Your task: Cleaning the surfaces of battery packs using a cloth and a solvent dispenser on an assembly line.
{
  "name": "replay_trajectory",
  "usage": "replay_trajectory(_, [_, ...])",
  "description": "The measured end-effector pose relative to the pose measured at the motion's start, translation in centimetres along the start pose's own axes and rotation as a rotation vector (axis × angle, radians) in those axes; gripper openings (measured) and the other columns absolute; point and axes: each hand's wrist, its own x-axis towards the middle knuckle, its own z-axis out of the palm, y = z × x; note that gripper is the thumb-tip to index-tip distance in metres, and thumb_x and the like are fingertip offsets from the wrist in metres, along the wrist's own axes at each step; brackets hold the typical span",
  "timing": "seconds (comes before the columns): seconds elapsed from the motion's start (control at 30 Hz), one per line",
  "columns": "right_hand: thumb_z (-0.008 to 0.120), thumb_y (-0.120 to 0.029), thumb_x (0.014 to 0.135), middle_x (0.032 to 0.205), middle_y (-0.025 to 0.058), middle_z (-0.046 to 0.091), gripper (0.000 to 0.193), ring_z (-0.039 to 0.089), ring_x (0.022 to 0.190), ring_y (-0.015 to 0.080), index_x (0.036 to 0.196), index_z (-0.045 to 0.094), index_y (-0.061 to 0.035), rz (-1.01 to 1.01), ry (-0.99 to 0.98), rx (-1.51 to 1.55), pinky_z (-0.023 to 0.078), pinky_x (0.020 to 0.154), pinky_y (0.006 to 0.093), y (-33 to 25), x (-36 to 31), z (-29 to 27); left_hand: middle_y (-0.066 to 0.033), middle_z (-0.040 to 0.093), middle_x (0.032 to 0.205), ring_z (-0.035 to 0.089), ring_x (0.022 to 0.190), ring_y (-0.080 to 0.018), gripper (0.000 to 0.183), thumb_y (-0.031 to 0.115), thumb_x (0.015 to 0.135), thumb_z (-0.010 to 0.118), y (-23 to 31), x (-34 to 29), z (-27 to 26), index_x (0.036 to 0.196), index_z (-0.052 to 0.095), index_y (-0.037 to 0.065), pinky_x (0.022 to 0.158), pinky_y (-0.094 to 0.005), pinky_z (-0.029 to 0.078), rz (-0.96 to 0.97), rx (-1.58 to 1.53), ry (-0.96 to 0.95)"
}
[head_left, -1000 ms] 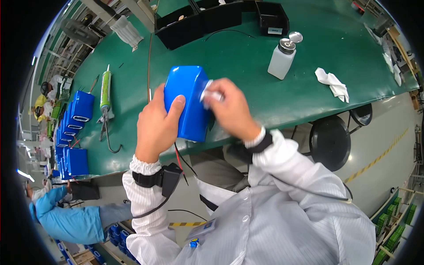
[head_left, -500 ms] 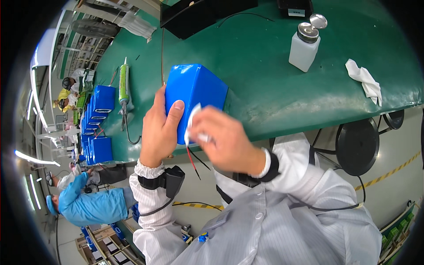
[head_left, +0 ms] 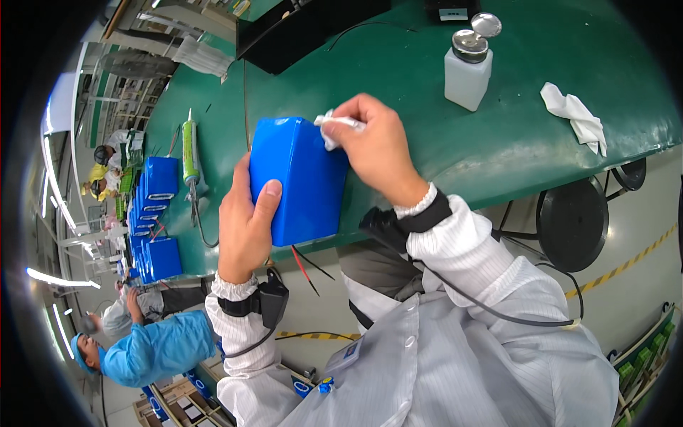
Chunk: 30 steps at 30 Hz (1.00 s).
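Observation:
A blue-wrapped battery pack (head_left: 302,188) stands tilted at the near edge of the green table, its red and black leads (head_left: 304,269) hanging below the edge. My left hand (head_left: 245,217) grips the pack's left side, thumb on the face toward me and the other fingers partly hidden behind it. In my right hand (head_left: 373,139) a crumpled white wipe (head_left: 338,128) is pinched between thumb and fingers, against the pack's upper right corner.
A white pump bottle (head_left: 467,75) with its metal lid raised and another wipe (head_left: 575,117) lie to the right. Leftward are a green sealant tube (head_left: 190,153) and a row of blue packs (head_left: 160,213). Black bins (head_left: 299,32) stand at the back; a black stool (head_left: 573,224) is at right.
My right hand has moved the wipe from the pack's lower front face up to its upper right corner. The pack has turned slightly and shifted down and left in view, still in my left hand.

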Motion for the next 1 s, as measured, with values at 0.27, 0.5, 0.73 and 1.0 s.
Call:
replay_trajectory(0.27, [0.074,-0.005,0.086,0.087,0.0115,0.068,0.007,0.067,0.078,0.0243,0.091,0.073,-0.0001,-0.121,0.016,-0.053,0.053,0.071,0.0346,0.3,-2.8,0.7,-0.0292,0.070,0.104,0.070,0.094,-0.0395,0.076,0.054,0.101,0.054,-0.5,0.4,0.2,0.144,0.043,-0.008,0.084,-0.0438,0.053,0.010,-0.046,-0.004])
replay_trajectory(0.5, [0.074,-0.004,0.085,0.087,0.0103,0.070,0.009,0.069,0.075,0.0195,0.093,0.074,0.0003,-0.032,-0.076,0.020,0.054,0.068,0.0306,0.4,-3.6,0.6,-0.0279,0.069,0.105,0.070,0.093,-0.0372,0.080,0.057,0.100,0.053,-0.6,0.2,0.0,0.144,0.042,-0.009,0.084,-0.0424,0.053,0.045,-0.051,0.019])
replay_trajectory(0.73, [0.073,-0.012,0.088,0.094,0.0104,0.073,0.015,0.071,0.084,0.0196,0.096,0.076,0.0001,-0.300,-0.052,-0.014,0.055,0.076,0.0310,-2.0,-1.1,1.5,-0.0263,0.069,0.103,0.070,0.094,-0.0356,0.084,0.060,0.096,0.060,-0.7,0.1,0.0,0.144,0.043,-0.006,0.083,-0.0418,0.054,0.019,-0.070,0.001])
replay_trajectory(1.0, [0.066,0.004,0.083,0.093,0.0176,0.064,0.008,0.066,0.088,0.0370,0.088,0.064,-0.0025,-0.238,-0.125,-0.037,0.053,0.078,0.0396,0.6,-7.5,2.1,-0.0233,0.071,0.107,0.072,0.094,-0.0320,0.095,0.055,0.082,0.076,-0.9,0.0,-0.1,0.145,0.041,-0.006,0.084,-0.0411,0.056,0.006,-0.062,-0.030])
